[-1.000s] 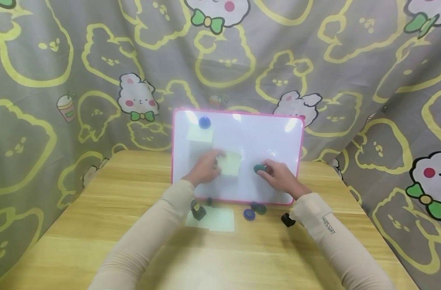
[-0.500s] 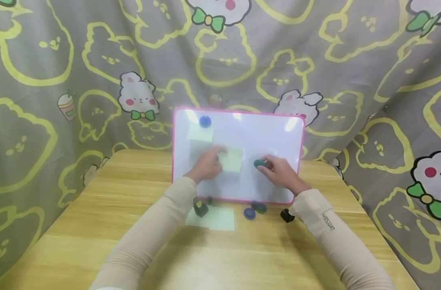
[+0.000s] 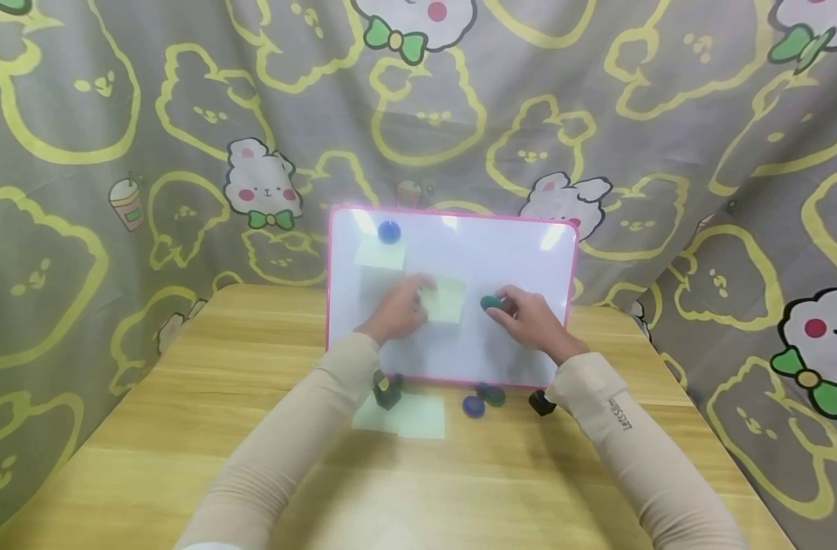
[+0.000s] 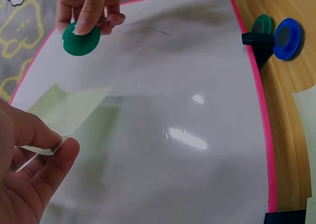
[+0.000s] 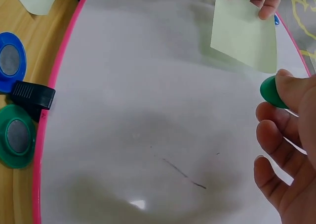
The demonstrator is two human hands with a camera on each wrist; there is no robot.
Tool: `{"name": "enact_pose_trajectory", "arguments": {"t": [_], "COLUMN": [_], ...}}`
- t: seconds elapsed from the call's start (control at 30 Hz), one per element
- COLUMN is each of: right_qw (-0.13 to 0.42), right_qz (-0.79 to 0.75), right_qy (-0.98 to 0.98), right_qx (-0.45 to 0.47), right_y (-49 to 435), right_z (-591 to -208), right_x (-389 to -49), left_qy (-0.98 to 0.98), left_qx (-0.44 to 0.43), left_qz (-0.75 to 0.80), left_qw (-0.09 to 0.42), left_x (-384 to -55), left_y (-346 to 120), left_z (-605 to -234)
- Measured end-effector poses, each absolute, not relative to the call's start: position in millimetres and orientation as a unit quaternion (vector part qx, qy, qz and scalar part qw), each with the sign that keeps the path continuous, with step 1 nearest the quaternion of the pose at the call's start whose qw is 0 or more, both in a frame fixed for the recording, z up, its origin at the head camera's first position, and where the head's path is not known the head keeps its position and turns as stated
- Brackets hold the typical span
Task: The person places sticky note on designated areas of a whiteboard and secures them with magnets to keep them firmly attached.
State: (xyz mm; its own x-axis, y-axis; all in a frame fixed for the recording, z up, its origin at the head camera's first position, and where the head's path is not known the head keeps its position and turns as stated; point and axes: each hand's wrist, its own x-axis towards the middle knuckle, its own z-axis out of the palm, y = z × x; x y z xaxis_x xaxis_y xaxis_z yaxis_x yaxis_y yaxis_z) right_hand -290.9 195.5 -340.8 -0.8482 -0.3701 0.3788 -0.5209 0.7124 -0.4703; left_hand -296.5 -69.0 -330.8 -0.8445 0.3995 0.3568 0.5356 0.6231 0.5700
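Observation:
My left hand (image 3: 399, 307) pinches a pale green sticky note (image 3: 447, 300) by its edge, in front of a pink-framed whiteboard (image 3: 508, 252). In the left wrist view the note (image 4: 69, 110) is bent and casts a shadow on the board. To the right, my right hand (image 3: 531, 321) holds a round green magnet (image 3: 491, 302) between thumb and fingers. The right wrist view has this magnet (image 5: 270, 92) just below the note's lower corner, apart from the board as far as I can tell. Another note (image 3: 379, 253) hangs at the upper left under a blue magnet (image 3: 389, 232).
On the wooden table (image 3: 515, 481) before the board lie several more pale notes (image 3: 421, 418). A blue magnet (image 3: 473, 406) and a green magnet (image 3: 494, 396) lie beside a black clip (image 5: 33, 95) at the board's lower edge. A patterned curtain (image 3: 432, 92) hangs behind.
The left hand has carried the note slightly right and up across the board. The right hand has raised the green magnet a little. Both grips look the same.

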Motion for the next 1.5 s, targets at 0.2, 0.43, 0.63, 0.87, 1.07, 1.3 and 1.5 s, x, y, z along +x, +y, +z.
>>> {"name": "enact_pose_trajectory", "arguments": {"t": [0.2,0.43,0.63,0.87,1.07,1.3,1.5], "right_qw": [0.126,0.131,0.140,0.146,0.153,0.176,0.177], "right_qz": [0.292,0.289,0.288,0.283,0.288,0.306,0.310], "right_qy": [-0.916,-0.917,-0.913,-0.914,-0.912,-0.901,-0.902], "right_qx": [0.244,0.240,0.254,0.251,0.249,0.251,0.244], "right_y": [192.7,191.3,189.9,186.8,184.6,181.8,179.5], "right_z": [-338.0,-334.4,-327.3,-319.2,-317.2,-315.8,-311.8], "right_x": [-292.2,-295.2,-296.1,-299.2,-301.8,-307.0,-311.4], "left_qy": [-0.896,-0.892,-0.891,-0.888,-0.892,-0.896,-0.893], "left_qx": [-0.260,-0.273,-0.267,-0.261,-0.244,-0.219,-0.207], "left_qz": [-0.346,-0.340,-0.346,-0.357,-0.361,-0.369,-0.382], "left_qw": [0.102,0.116,0.120,0.126,0.121,0.116,0.117], "left_x": [-297.1,-300.0,-301.6,-302.0,-300.8,-300.8,-306.7], "left_y": [-66.9,-62.1,-58.7,-54.7,-48.9,-42.9,-40.1], "left_z": [-329.8,-327.4,-326.6,-323.4,-320.4,-317.0,-318.9]}}
